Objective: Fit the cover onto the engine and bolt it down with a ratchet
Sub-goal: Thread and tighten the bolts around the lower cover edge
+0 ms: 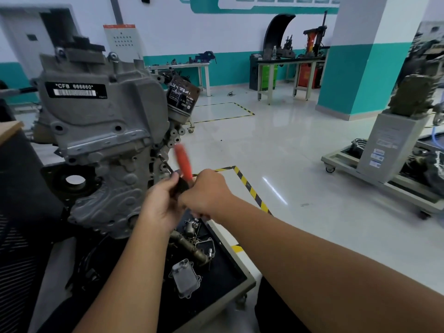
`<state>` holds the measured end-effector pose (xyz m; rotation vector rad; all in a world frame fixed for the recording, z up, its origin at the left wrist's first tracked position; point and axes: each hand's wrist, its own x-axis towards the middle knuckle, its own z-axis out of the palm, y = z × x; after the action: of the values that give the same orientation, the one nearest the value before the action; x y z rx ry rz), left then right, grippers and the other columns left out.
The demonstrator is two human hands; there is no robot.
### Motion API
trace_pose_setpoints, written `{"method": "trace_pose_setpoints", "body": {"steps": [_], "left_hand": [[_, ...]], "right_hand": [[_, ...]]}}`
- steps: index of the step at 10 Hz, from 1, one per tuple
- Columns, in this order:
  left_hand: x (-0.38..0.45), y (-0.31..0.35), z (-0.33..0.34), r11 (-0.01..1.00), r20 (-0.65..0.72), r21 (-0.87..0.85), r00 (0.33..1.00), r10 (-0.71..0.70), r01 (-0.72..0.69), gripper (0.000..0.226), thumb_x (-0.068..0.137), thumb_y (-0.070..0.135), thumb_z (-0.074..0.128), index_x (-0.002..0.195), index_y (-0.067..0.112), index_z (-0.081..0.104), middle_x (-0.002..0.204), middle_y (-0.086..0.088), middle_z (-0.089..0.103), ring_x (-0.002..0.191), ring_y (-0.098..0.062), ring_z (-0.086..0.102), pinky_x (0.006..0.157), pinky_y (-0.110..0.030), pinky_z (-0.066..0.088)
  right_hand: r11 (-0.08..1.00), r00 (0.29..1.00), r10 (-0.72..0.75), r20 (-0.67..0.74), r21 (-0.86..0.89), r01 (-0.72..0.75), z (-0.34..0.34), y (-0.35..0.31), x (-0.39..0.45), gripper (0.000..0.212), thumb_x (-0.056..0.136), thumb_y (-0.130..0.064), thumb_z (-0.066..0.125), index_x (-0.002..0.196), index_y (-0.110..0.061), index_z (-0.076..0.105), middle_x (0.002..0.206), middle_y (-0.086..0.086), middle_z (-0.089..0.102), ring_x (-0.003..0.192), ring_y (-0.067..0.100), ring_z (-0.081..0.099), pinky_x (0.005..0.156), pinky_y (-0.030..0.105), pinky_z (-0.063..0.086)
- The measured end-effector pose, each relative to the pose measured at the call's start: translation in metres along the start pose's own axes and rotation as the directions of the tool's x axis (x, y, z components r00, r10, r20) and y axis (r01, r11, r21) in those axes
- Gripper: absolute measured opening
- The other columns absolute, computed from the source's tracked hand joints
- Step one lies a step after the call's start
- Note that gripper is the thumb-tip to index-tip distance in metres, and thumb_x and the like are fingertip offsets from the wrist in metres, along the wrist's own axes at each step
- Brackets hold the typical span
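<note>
A grey engine stands upright on a stand, with a grey cover lying against its front face. A ratchet with a red handle points up and is motion-blurred; its thin extension bar reaches a bolt on the engine's right edge. My left hand grips the ratchet's dark head. My right hand grips the lower part of the handle, right beside the left.
A black tray below the hands holds several loose engine parts, among them a pipe and a finned cooler. An oil filter sticks out of the engine. Workbenches and a wheeled display stand sit across the shiny floor.
</note>
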<state>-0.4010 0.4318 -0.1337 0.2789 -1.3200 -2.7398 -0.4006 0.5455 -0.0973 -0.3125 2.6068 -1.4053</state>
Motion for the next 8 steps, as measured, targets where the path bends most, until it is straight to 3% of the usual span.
{"method": "trace_pose_setpoints", "body": {"steps": [1,2,3,4,5,6,7,8], "left_hand": [[0.0,0.01,-0.007,0.993,0.086,-0.101,0.995,-0.054,0.063,0.021,0.101,0.027,0.052,0.095,0.017,0.07,0.087,0.001,0.075,0.064,-0.01,0.069,0.061,-0.024,0.059],[0.001,0.014,-0.007,0.999,0.008,0.032,1.0,-0.021,0.021,0.019,0.102,0.023,0.051,0.094,0.014,0.065,0.079,-0.003,0.071,0.046,-0.014,0.06,0.043,-0.023,0.052],[0.001,0.004,0.0,0.992,-0.094,0.125,0.995,0.041,-0.029,0.017,0.102,0.01,0.052,0.088,0.008,0.063,0.074,-0.009,0.071,0.054,-0.018,0.068,0.045,-0.025,0.053],[0.003,-0.004,0.004,0.997,-0.082,0.067,0.995,0.055,-0.049,0.016,0.1,0.006,0.052,0.092,0.009,0.065,0.072,-0.006,0.071,0.065,-0.017,0.068,0.052,-0.023,0.056],[0.003,0.003,-0.002,0.987,0.063,-0.139,0.995,-0.072,0.08,0.018,0.103,0.029,0.049,0.107,0.019,0.063,0.09,-0.001,0.071,0.085,-0.015,0.067,0.075,-0.026,0.059],[0.003,0.014,-0.006,0.988,0.063,-0.126,0.995,-0.08,0.088,0.017,0.103,0.028,0.049,0.105,0.017,0.063,0.09,-0.002,0.07,0.071,-0.015,0.071,0.058,-0.027,0.061],[0.0,0.005,0.004,0.996,-0.105,0.084,0.994,-0.009,0.018,0.017,0.103,0.012,0.051,0.09,0.012,0.061,0.071,-0.006,0.071,0.056,-0.019,0.069,0.041,-0.027,0.052],[0.001,-0.005,0.007,0.983,-0.184,0.165,0.977,0.112,-0.082,0.012,0.097,0.007,0.063,0.085,0.007,0.066,0.065,-0.008,0.07,0.052,-0.018,0.067,0.044,-0.025,0.052]], "right_hand": [[0.383,0.724,0.07,0.687,0.651,-0.655,-0.006,-0.011,-0.005,0.026,0.095,-0.018,0.058,0.071,-0.009,0.054,0.049,-0.001,0.053,0.028,0.002,0.041,0.027,0.013,0.028],[0.563,0.772,0.103,0.627,0.604,-0.565,-0.005,-0.008,-0.001,0.025,0.095,-0.016,0.058,0.071,-0.011,0.053,0.05,-0.002,0.052,0.029,0.001,0.039,0.028,0.012,0.027],[0.985,0.991,0.117,0.067,0.116,-0.124,-0.002,0.001,-0.002,0.018,0.078,-0.011,0.07,0.071,-0.011,0.053,0.054,0.005,0.058,0.036,0.013,0.049,0.037,0.018,0.036],[0.968,0.987,-0.093,-0.129,-0.246,0.059,0.003,0.005,0.0,0.018,0.077,-0.016,0.067,0.069,-0.014,0.052,0.063,0.005,0.059,0.049,0.019,0.055,0.044,0.022,0.037],[0.723,0.854,0.141,0.5,0.538,-0.434,0.0,-0.006,-0.002,0.023,0.089,-0.011,0.062,0.069,-0.013,0.053,0.05,0.001,0.055,0.033,0.006,0.045,0.033,0.017,0.033],[0.418,0.72,0.026,0.694,0.647,-0.638,-0.005,-0.007,0.001,0.024,0.096,-0.014,0.056,0.072,-0.016,0.051,0.05,-0.001,0.054,0.029,0.0,0.041,0.028,0.012,0.029],[0.925,0.943,0.175,0.282,0.282,-0.256,-0.003,0.005,0.001,0.017,0.078,-0.007,0.068,0.07,-0.012,0.054,0.045,0.002,0.056,0.029,0.009,0.045,0.034,0.014,0.034],[0.993,0.99,-0.071,-0.124,-0.101,0.059,0.005,0.017,-0.001,0.018,0.067,-0.012,0.071,0.066,-0.015,0.053,0.052,0.004,0.059,0.038,0.019,0.057,0.039,0.022,0.042]]}}
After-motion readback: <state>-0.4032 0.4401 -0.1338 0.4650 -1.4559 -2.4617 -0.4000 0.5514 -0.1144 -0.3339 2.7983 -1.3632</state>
